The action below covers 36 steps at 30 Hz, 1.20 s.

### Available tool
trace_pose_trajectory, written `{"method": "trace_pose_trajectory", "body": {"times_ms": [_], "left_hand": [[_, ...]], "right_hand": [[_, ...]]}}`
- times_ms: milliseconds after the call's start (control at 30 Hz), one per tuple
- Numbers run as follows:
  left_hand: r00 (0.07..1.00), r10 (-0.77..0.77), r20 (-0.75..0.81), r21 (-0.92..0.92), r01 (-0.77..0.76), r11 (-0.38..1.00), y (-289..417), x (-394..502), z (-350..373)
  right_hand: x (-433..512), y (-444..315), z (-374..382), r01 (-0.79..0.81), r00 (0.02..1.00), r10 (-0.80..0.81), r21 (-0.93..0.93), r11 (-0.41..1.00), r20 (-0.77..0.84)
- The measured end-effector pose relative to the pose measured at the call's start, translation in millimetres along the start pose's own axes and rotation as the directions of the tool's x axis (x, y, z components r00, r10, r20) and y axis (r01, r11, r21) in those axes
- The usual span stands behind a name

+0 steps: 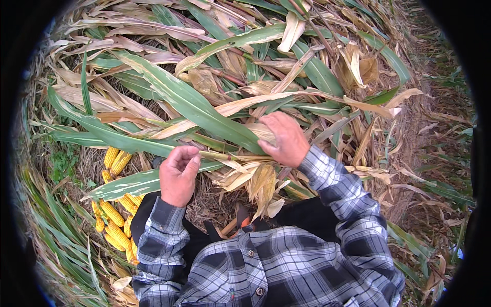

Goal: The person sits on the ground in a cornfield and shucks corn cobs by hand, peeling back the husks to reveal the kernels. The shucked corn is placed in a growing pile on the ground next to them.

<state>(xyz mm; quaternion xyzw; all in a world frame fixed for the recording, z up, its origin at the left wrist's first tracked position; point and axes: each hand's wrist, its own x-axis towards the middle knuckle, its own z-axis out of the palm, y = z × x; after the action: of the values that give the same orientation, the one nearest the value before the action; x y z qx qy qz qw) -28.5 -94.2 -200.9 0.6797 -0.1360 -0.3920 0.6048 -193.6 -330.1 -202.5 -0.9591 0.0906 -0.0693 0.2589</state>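
A corn stalk with long green leaves (191,105) lies crosswise before me. My left hand (179,172) is at the stalk's left part, fingers curled by a leaf base; whether they grip it is unclear. My right hand (284,139) rests at the stalk's right part, its fingers around a pale corn husk (261,132); the ear inside, if any, is hidden. Below the stalk, between my hands, hang opened dry husks (262,184). Husked yellow corn ears (117,234) lie in a pile to the left of my left forearm.
Cut corn stalks and dry leaves (153,30) are heaped across the ground ahead. Dry husks (356,67) stand out at the upper right. Green leaves (53,234) lie at the lower left, bare soil (410,126) at the right. My knees flank straw-covered ground.
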Motion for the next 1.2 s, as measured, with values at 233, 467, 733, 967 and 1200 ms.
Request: {"method": "trace_pose_trajectory", "body": {"times_ms": [233, 467, 733, 967, 1200], "left_hand": [[1.000, 0.007, 0.005, -0.028, -0.007, 1.000, 1.3, 0.5, 1.3], [1.000, -0.003, -0.003, -0.108, 0.003, 0.994, 5.9, -2.2, 2.4], [0.994, 0.002, -0.110, -0.204, -0.024, 0.979, 16.8, 0.5, 2.2], [0.987, -0.034, -0.159, -0.142, 0.012, 0.990, 13.0, -0.1, -1.6], [0.979, -0.023, -0.203, -0.187, -0.016, 0.982, -4.8, -0.1, -10.4]], "right_hand": [[-36.5, -14.3, 132.4, -0.262, 0.747, 0.377, -0.279, 0.924, 0.548], [65.9, 72.7, -96.7, -0.539, 0.840, 0.323, -0.598, 0.593, -0.436], [-22.2, 16.1, 73.2, -0.420, 0.885, 0.369, 0.146, 0.896, 0.285], [-110.1, -20.6, 189.6, -0.727, 0.416, 0.656, -0.204, 0.656, 0.630], [-95.4, 25.1, 95.9, -0.634, 0.768, 0.549, 0.269, 0.725, 0.330]]}}
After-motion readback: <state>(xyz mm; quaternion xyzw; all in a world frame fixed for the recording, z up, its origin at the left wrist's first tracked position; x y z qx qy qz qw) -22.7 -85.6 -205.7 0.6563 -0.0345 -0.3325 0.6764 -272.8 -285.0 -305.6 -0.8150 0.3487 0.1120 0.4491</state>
